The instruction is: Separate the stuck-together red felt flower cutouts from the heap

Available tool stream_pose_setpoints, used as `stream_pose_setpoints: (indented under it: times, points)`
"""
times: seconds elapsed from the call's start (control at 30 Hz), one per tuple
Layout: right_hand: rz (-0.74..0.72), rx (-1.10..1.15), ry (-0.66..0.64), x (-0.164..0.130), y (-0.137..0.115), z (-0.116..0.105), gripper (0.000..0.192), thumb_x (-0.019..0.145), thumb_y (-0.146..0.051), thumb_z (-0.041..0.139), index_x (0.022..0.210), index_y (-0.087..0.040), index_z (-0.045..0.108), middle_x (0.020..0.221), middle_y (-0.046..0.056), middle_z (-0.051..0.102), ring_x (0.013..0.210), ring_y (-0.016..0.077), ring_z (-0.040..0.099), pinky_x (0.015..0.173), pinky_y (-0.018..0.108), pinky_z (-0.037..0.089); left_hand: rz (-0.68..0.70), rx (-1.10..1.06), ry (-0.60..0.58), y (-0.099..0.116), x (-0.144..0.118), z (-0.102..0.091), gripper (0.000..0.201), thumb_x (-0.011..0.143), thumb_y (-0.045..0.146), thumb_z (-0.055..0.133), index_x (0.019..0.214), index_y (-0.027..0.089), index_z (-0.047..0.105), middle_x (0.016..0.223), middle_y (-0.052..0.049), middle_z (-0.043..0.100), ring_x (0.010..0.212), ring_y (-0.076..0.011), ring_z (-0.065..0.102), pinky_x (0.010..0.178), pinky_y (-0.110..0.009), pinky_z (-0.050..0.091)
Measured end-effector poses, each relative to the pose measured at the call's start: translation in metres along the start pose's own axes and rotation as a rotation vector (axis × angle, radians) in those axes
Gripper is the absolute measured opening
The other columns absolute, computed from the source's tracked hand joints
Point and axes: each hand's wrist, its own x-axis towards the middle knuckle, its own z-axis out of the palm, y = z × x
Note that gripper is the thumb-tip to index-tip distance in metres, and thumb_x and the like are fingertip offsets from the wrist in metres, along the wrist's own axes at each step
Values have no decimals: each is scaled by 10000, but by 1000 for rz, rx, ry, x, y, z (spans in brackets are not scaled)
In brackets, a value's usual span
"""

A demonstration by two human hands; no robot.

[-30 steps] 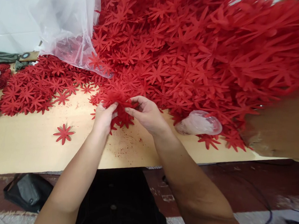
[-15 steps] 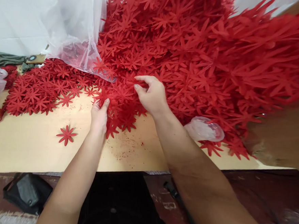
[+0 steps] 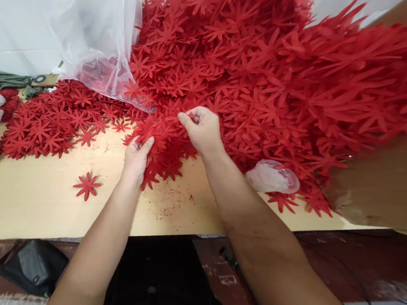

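Thumb and fingers of my left hand (image 3: pixel 135 161) are closed on red flower-shaped pieces (image 3: pixel 158 133) with long narrow petals, at the front of a big heap (image 3: pixel 236 76) of the same pieces. To the right of it, my right hand (image 3: pixel 205 130) is in a pinch, thumb and forefinger together at a red petal's edge. Whether that petal belongs to the pieces in my left hand is hard to tell. A single red flower piece (image 3: pixel 87 186) lies apart on the wooden table (image 3: pixel 39 201), left of my left forearm.
A lower pile of darker red flower pieces (image 3: pixel 41 127) spreads along the left. Behind it hangs a clear plastic bag (image 3: pixel 96 33). A crumpled translucent plastic cup or wrapper (image 3: pixel 273 177) lies right of my right arm. A brown cardboard box (image 3: pixel 375 183) stands at the right.
My right thumb and forefinger have come together from a wider gap, and the hand has shifted slightly left. My left hand stays by the flower pieces. The view has shifted a little.
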Motion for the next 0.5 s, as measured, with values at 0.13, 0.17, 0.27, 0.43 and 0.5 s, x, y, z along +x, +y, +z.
stream_pose_setpoints:
  times: [0.13, 0.17, 0.27, 0.43, 0.5]
  points:
    - [-58, 19, -27, 6, 0, 2, 143, 706, -117, 591, 778, -209, 509, 721, 5, 576, 631, 133, 545, 632, 305, 464, 19, -10, -21, -3, 1, -1, 163, 708, 175, 715, 845, 168, 627, 869, -4, 715, 862, -138, 661, 882, -326, 522]
    - [-66, 7, -21, 7, -1, 2, 129, 708, -106, 572, 770, -206, 521, 714, 7, 581, 631, 136, 547, 639, 311, 468, 27, -8, -21, -3, 2, -2, 180, 698, 194, 727, 846, 168, 629, 870, -6, 715, 860, -142, 663, 882, -332, 520]
    - [-53, -29, 5, 6, -7, 3, 81, 733, -127, 559, 725, -204, 534, 649, 1, 560, 599, 138, 530, 628, 319, 466, 48, 5, -44, -5, 2, -3, 249, 652, 251, 767, 847, 168, 636, 881, -15, 717, 883, -161, 665, 894, -345, 509]
    - [-14, 63, -221, -5, -20, 5, 119, 696, -183, 645, 684, -203, 528, 640, -5, 576, 605, 131, 538, 646, 310, 475, 22, 24, -248, -6, -2, -1, 358, 599, 241, 798, 920, 179, 653, 977, -33, 717, 979, -187, 651, 948, -361, 470]
    - [6, 122, -405, -9, -24, 4, 150, 682, -251, 685, 691, -201, 544, 653, -4, 595, 620, 131, 543, 650, 305, 478, -3, 18, -300, -6, -2, -2, 360, 609, 232, 788, 941, 185, 659, 1007, -38, 715, 1003, -190, 645, 953, -360, 463]
